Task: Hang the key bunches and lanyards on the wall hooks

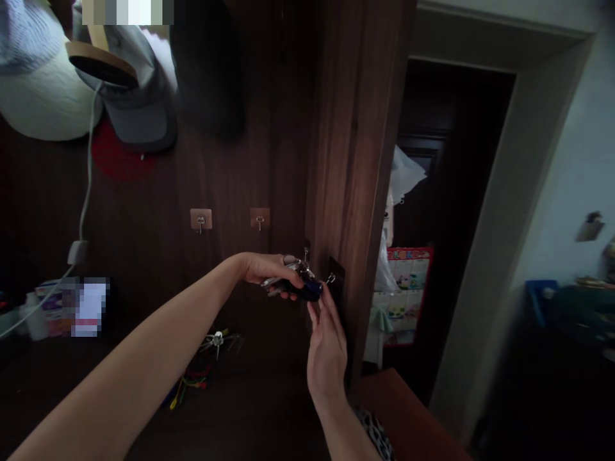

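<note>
My left hand [262,266] reaches in from the left and is closed around a bunch of keys [273,283] with a dark blue fob or small case [311,291] at its right end. Metal rings show above my left fingers. From below comes my right hand [329,358], its fingers stretched upward and the tips touching the blue end. Just behind the keys, a small metal hook [306,253] sticks out in the corner of the wood panel. Another hook [330,278] sits on the side panel, right beside my right fingertips.
Two adhesive hooks [200,219] hang on the back panel to the left. Caps [139,115] and a lamp [100,64] with a white cord are at upper left. Below lie a silvery spidery object [218,339] and coloured cords [189,384]. A doorway with a dark door [461,192] stands right.
</note>
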Action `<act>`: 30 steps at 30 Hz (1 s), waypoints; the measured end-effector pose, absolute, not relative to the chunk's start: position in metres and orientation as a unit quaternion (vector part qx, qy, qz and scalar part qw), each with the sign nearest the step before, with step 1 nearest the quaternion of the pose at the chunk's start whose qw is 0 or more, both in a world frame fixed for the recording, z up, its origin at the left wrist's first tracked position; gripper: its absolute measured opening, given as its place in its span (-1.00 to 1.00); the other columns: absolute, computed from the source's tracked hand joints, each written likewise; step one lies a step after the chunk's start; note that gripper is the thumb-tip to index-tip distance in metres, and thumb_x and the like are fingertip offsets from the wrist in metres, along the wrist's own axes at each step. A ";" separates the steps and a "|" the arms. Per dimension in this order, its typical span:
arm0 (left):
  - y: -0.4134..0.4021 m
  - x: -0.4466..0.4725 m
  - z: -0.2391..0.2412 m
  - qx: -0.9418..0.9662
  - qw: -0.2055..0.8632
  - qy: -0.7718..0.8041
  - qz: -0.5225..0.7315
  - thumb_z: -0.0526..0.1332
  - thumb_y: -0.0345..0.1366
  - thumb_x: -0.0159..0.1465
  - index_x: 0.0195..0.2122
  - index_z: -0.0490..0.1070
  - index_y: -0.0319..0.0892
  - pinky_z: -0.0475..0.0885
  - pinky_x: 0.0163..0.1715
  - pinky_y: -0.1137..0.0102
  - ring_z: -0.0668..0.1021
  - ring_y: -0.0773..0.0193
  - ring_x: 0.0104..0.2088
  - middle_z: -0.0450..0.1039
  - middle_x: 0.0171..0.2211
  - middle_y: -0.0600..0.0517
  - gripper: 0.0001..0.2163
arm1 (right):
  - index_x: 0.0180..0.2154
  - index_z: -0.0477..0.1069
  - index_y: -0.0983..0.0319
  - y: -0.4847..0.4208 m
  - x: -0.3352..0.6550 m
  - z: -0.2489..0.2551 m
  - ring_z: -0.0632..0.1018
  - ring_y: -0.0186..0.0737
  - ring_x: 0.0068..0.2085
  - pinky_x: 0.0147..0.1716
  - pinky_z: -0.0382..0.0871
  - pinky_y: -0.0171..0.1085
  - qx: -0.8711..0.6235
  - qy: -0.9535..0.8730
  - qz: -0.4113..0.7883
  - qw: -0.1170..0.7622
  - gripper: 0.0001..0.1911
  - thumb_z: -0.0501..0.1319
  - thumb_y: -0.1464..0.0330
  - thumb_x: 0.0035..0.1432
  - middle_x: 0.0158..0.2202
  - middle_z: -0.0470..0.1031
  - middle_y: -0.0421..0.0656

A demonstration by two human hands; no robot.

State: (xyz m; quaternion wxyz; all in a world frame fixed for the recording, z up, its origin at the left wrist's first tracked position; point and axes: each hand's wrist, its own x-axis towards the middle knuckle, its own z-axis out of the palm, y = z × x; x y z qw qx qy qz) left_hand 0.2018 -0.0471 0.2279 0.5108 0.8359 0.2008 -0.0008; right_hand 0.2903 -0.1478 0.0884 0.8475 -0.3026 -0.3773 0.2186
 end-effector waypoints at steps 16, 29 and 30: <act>-0.015 0.153 0.169 0.788 0.491 0.312 0.204 0.24 -0.24 0.01 -0.20 0.29 -0.17 0.20 -0.69 0.58 0.46 0.40 -0.53 0.41 -0.46 0.09 -0.67 | 0.11 0.20 0.06 -0.155 0.293 0.065 0.25 -0.15 0.18 0.10 0.19 -0.06 -0.353 -0.390 0.206 0.825 -0.58 0.01 0.23 0.20 0.20 0.19 -0.18; 0.006 0.074 0.036 0.678 0.115 0.576 0.442 0.16 -0.31 0.05 -0.08 0.31 -0.23 0.37 -0.14 0.36 0.49 0.24 -0.18 0.42 -0.19 -0.06 -0.63 | -0.09 0.39 0.15 -0.135 0.275 0.007 0.41 -0.14 0.00 -0.03 0.31 -0.12 -0.484 -0.542 0.170 0.666 -0.70 0.02 0.28 0.17 -0.03 0.42 -0.08; 0.005 0.064 0.037 0.673 0.103 0.587 0.438 0.13 -0.31 0.08 -0.10 0.33 -0.22 0.36 -0.12 0.35 0.49 0.23 -0.17 0.42 -0.18 -0.07 -0.67 | -0.11 0.40 0.16 -0.130 0.274 0.007 0.43 -0.14 -0.02 -0.06 0.33 -0.14 -0.483 -0.550 0.170 0.660 -0.71 0.03 0.29 0.16 -0.05 0.43 -0.07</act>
